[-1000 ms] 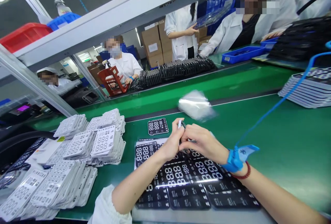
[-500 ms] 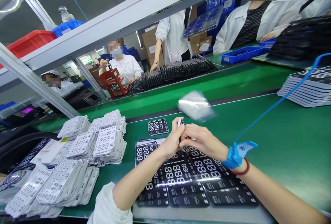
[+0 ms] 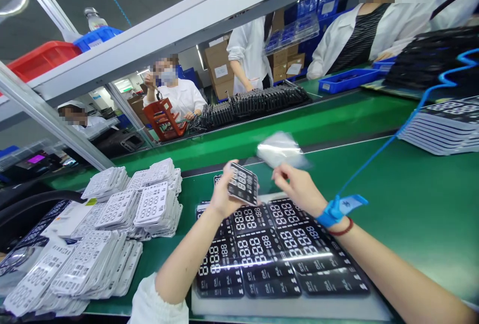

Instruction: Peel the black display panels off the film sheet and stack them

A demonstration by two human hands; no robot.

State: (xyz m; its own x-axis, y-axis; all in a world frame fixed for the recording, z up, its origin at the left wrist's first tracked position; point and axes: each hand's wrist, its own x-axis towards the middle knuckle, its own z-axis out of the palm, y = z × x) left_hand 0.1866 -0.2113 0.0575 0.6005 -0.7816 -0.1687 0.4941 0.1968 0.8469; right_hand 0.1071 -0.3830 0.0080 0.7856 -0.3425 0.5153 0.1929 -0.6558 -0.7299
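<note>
My left hand (image 3: 223, 195) grips a small black display panel (image 3: 244, 183) printed with white digit segments and holds it up, tilted, above the table. My right hand (image 3: 298, 188) hovers just right of it with fingers curled in a pinch; what it holds is too small to make out. It wears a blue wrist strap (image 3: 334, 211) with a coiled blue cord (image 3: 407, 123). Under both hands lies a sheet of black display panels (image 3: 277, 249) in rows on a white tray (image 3: 292, 307). A crumpled clear film (image 3: 281, 149) lies beyond the hands.
Stacks of white segment frames (image 3: 149, 204) fill the left of the green table (image 3: 419, 204). A pile of flat trays (image 3: 445, 127) stands at right. Across the conveyor, rows of black parts (image 3: 258, 100), a blue bin (image 3: 344, 80), and several co-workers in white coats.
Both hands were pinched together low over the sheet. Now the left hand has lifted one black panel up and the right hand has drawn away to the right.
</note>
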